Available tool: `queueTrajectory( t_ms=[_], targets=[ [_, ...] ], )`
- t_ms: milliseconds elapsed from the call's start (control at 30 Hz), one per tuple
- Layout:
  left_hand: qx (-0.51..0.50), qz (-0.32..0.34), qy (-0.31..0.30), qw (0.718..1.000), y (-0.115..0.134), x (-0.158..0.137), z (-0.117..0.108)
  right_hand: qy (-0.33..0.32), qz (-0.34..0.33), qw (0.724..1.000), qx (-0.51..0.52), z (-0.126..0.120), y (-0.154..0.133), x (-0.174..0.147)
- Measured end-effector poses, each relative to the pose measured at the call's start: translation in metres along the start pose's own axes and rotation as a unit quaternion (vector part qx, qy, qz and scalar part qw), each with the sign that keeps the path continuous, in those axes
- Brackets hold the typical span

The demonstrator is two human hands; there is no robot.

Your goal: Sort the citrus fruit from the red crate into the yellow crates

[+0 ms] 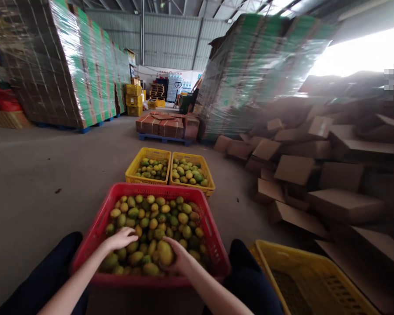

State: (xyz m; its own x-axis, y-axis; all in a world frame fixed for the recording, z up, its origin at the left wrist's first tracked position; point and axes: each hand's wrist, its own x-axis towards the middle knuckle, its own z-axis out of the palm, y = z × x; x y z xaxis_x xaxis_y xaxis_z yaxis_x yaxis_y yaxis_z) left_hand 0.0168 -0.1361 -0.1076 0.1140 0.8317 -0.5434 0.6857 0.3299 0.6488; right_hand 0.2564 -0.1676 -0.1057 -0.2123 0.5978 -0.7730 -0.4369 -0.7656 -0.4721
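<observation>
A red plastic crate [213, 227] stands between my legs, filled with yellow-green oval fruit [153, 224] that looks like small mangoes. Over its left side reaches my left hand [123, 238], fingers stretched out and just above or touching the fruit; nothing shows in its grip. My right hand [179, 258] is closed round a larger yellow-green fruit [165, 253] near the front right of the crate. Its thumb lies along the top of that fruit, while the other fingers are mostly hidden behind and under it.
Two yellow crates [169, 168] of similar fruit stand just beyond the red one. A yellow crate [302, 271] sits by my right knee. Cardboard boxes [295, 169] lie heaped on the right. Wrapped pallet stacks [95, 65] and a low pallet of flat cartons [167, 126] stand further back.
</observation>
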Motion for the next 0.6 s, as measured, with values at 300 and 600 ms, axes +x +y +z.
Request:
queueTrajectory(
  t_ms=[300,600],
  targets=[
    [0.329,0.075,0.09,0.937,0.005,-0.013,-0.006,0.075,-0.303,0.95,-0.022,0.029,-0.212,-0.019],
    [0.296,0.075,-0.044,0.951,-0.022,0.013,0.002,0.075,-0.282,0.88,-0.375,-0.035,-0.082,-0.008]
  ],
)
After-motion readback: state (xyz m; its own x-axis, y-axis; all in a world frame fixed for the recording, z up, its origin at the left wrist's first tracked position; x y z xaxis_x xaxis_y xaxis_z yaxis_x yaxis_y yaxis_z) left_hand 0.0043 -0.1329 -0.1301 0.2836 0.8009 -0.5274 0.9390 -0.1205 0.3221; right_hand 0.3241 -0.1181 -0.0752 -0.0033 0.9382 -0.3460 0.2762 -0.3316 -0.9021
